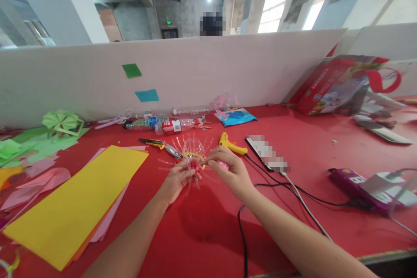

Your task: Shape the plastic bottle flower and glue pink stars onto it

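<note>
Grasping a clear plastic piece, left fingers sit near right fingers whose grip I cannot tell.

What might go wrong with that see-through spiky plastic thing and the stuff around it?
The clear plastic piece with thin strips might bend if the left hand squeezes hard. The yellow glue gun, close by the right hand, could burn it if hot. The black-and-yellow craft knife might cut someone reaching past.

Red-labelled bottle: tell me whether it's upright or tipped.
Tipped: the bottle lies on its side, its length running along the red table.
</note>
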Tool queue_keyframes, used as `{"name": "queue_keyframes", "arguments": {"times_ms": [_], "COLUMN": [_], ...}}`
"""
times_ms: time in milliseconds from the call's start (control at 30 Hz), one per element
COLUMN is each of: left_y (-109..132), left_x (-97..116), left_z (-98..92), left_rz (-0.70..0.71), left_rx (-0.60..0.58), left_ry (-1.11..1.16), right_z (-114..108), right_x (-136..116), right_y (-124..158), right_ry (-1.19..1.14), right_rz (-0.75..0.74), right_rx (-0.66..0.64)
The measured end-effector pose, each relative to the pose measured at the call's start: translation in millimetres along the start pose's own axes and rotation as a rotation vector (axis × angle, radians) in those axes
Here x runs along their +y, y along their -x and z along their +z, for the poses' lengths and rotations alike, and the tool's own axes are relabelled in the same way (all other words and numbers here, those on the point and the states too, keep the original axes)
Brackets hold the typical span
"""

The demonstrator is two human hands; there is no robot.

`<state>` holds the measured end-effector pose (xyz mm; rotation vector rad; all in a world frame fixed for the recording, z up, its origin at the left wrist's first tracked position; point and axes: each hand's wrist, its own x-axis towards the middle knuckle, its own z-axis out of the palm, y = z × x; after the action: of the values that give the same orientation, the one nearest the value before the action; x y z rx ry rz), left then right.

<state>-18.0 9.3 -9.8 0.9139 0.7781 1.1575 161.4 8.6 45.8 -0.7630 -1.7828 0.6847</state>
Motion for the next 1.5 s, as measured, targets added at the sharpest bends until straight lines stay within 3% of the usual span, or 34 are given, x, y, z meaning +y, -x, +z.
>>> {"name": "queue_keyframes", "arguments": {"times_ms": [233,933,1133,1500], "left_y": [0,1,1,2], "left_x": [0,0,1,1], "left_z": [3.0,2.9,4.7,5.4], "left_rz": [-0.006,-0.034,-0.026,-0.050], "left_rx": [0.003,0.010,-0.019,-0.042], "left_ry": [0.051,0.017,0.002,-0.031], "right_z": [5,10,7,9], "right_x": [8,6,2,6], "right_y": [-1,1,2,3], "right_ry": [0.186,0.213,0.205,0.280], "right_rz": [0.005,-0.065,-0.067,-0.060], "right_rx": [-0.035,-0.028,0.083,0.018]}}
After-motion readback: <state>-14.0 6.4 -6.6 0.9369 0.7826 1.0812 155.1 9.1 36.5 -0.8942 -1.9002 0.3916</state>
